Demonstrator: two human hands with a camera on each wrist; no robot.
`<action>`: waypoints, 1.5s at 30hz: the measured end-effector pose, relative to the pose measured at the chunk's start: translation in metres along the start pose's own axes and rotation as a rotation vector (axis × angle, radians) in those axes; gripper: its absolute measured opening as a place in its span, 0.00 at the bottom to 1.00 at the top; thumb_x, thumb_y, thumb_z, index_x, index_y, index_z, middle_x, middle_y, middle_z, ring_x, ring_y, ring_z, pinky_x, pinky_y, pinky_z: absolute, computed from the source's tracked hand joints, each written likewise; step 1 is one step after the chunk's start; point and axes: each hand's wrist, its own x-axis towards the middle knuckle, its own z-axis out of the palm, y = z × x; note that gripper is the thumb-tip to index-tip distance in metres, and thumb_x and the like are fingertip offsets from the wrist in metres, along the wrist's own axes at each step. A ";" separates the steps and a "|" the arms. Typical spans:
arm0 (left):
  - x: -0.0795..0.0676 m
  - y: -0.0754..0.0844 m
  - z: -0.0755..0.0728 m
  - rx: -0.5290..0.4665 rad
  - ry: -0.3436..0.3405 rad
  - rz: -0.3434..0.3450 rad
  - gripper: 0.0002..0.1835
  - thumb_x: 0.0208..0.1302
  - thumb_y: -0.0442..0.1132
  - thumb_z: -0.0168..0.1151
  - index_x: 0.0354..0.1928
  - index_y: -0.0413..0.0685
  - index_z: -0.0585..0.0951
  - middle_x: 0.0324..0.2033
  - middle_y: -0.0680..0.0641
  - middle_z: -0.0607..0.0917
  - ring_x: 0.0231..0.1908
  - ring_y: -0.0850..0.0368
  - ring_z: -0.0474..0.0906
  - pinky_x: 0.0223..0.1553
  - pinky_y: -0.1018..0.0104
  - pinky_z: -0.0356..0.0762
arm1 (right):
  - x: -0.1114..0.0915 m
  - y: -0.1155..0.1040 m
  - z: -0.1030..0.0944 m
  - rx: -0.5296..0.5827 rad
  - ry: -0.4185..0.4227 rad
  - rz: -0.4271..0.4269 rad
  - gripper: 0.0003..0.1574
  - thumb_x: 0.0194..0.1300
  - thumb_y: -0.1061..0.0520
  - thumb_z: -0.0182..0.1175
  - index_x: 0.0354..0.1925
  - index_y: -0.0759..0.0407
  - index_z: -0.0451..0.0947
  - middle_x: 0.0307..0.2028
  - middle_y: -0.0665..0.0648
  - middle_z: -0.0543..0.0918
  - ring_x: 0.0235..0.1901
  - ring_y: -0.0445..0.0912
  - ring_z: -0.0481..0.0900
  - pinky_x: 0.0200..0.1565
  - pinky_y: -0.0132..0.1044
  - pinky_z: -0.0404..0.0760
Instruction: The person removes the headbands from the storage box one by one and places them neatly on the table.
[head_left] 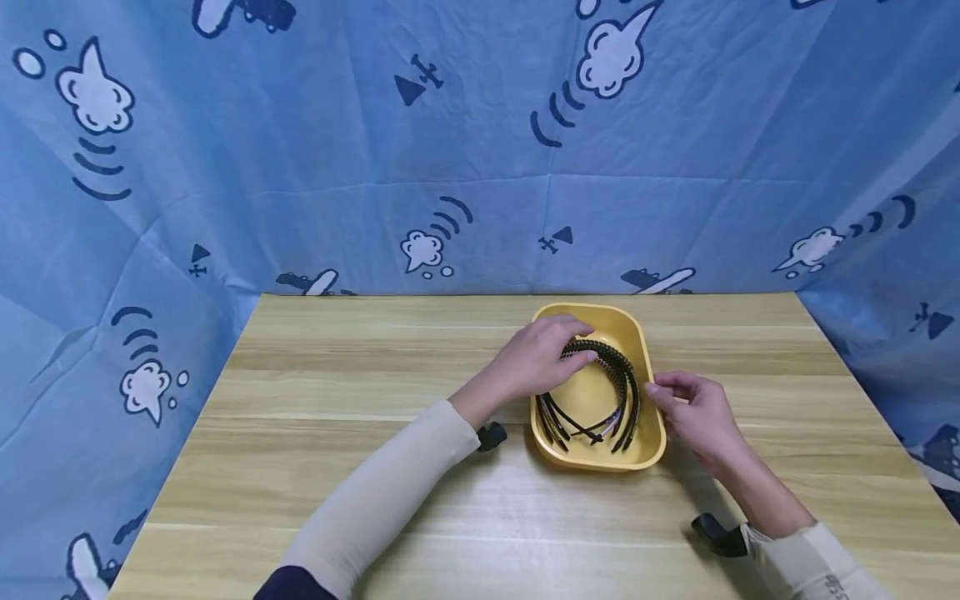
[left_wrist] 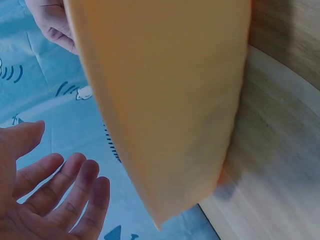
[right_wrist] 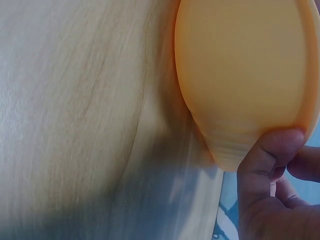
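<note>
Several black headbands [head_left: 622,367], some with a beaded or ridged surface, lie curved together inside a yellow plastic basin [head_left: 652,454]. Over the basin's left side hovers my left hand [head_left: 543,354], close above the hoops. The left wrist view shows that hand [left_wrist: 60,195] with its fingers apart and holding nothing. There, a dark ridged edge of a headband [left_wrist: 111,142] peeks past the rim. My right hand [head_left: 697,412] pinches the basin's right rim between thumb and fingers, seen closely in the right wrist view at the thumb [right_wrist: 280,145].
The basin stands on a wood-grain table [head_left: 360,358], toward its back right of centre. Blue patterned cloth [head_left: 480,125] hangs behind the table and along both sides. A dark wrist-camera mount [head_left: 720,537] is on the right wrist.
</note>
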 end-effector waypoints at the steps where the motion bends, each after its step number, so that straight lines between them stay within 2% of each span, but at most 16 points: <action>1: 0.001 0.001 0.000 0.001 -0.003 0.001 0.23 0.71 0.51 0.58 0.62 0.48 0.77 0.58 0.50 0.82 0.60 0.56 0.77 0.64 0.65 0.73 | 0.000 0.000 0.000 -0.001 0.000 -0.001 0.27 0.73 0.54 0.56 0.57 0.77 0.69 0.33 0.46 0.81 0.28 0.36 0.80 0.26 0.33 0.82; 12: 0.014 0.001 0.004 -0.005 -0.033 -0.026 0.23 0.70 0.51 0.58 0.62 0.49 0.78 0.59 0.50 0.82 0.61 0.57 0.77 0.64 0.65 0.73 | -0.002 -0.001 0.003 0.011 -0.012 0.009 0.25 0.73 0.56 0.56 0.58 0.76 0.70 0.36 0.50 0.82 0.32 0.37 0.82 0.32 0.36 0.87; 33: 0.027 -0.007 0.019 0.051 -0.111 -0.052 0.20 0.69 0.49 0.61 0.59 0.51 0.80 0.56 0.53 0.84 0.58 0.57 0.79 0.63 0.65 0.74 | -0.002 -0.001 0.005 0.012 -0.005 0.008 0.25 0.72 0.56 0.57 0.56 0.76 0.71 0.32 0.48 0.81 0.29 0.36 0.80 0.26 0.33 0.83; 39: 0.029 -0.009 0.024 0.061 -0.109 -0.021 0.19 0.68 0.46 0.63 0.58 0.51 0.81 0.55 0.52 0.85 0.57 0.57 0.79 0.63 0.65 0.74 | -0.002 -0.001 0.005 0.017 -0.011 0.025 0.25 0.72 0.56 0.57 0.57 0.75 0.70 0.33 0.49 0.81 0.30 0.36 0.80 0.28 0.34 0.84; 45: 0.031 -0.008 0.028 0.072 -0.107 -0.034 0.18 0.67 0.45 0.64 0.58 0.54 0.81 0.57 0.53 0.84 0.58 0.57 0.78 0.65 0.64 0.73 | -0.004 -0.002 0.005 0.045 -0.015 0.024 0.26 0.72 0.56 0.57 0.57 0.76 0.70 0.33 0.49 0.82 0.30 0.37 0.82 0.30 0.37 0.86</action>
